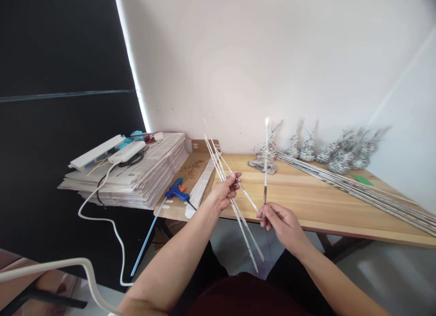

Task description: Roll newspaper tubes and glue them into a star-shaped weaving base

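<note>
My left hand [226, 192] is closed around several thin rolled paper sticks [245, 241], which cross one another and slant down toward my lap. One stick from this group runs rightward to the fingertips of my right hand [277, 220]. Those fingers pinch the lower part of another rolled paper stick [266, 159], held upright, white above and dark near the fingers. The end of the slanting stick meets it there; whether the two are joined is hidden by the fingertips. Both hands are held over the front edge of the wooden table [289, 189].
At left, a tall newspaper stack [160, 170] carries a power strip [97, 153] and cables. A blue glue gun [177, 190] lies on cardboard [195, 168]. Woven paper figures [308, 149] line the wall. Long paper sticks [340, 182] lie at right, near a grey rag [262, 165].
</note>
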{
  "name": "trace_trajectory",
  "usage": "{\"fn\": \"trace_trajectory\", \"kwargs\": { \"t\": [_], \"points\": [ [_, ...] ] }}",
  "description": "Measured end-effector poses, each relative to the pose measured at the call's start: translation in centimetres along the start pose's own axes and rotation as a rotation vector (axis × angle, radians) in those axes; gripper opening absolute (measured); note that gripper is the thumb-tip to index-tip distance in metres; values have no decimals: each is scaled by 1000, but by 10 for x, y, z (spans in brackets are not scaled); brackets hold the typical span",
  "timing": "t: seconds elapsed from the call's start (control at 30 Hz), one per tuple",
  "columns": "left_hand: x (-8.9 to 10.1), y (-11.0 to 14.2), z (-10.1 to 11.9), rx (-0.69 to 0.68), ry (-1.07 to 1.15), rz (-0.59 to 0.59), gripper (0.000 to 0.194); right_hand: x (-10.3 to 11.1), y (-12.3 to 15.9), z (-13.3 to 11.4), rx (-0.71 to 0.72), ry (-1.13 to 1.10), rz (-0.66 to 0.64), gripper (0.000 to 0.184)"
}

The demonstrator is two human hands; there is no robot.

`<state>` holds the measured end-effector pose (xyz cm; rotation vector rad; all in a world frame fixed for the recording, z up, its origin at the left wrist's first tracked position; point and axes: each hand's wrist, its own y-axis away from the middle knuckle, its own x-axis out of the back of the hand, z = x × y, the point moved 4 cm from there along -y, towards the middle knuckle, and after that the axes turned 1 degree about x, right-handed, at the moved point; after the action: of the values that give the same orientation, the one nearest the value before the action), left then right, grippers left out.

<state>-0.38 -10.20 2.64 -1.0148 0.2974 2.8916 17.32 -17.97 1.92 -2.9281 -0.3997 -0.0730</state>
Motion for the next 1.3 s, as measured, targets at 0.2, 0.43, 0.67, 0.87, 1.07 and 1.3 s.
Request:
{"fn": "trace_trajectory", "kwargs": {
  "t": [0.2,0.43,0.67,0.87,1.07,1.3],
  "points": [
    [-7,-6,0,-47,54,-76,27,-12,3,16,-203,-59,-130,48],
    [-17,-10,2,-69,48,-96,36,-11,0,30,-245,-27,-116,52],
    [-24,-8,6,-64,3,-121,40,-8,6,37,-290,-18,-180,53],
    [-20,-6,4,-51,-13,-134,39,-1,12,39,-345,-68,-120,54],
    [-20,-5,5,-65,63,-74,32,7,28,29,-222,-161,-104,41],
    [-22,-1,5,-43,149,-31,29,18,39,23,-15,-177,-22,25]
  ]
}}
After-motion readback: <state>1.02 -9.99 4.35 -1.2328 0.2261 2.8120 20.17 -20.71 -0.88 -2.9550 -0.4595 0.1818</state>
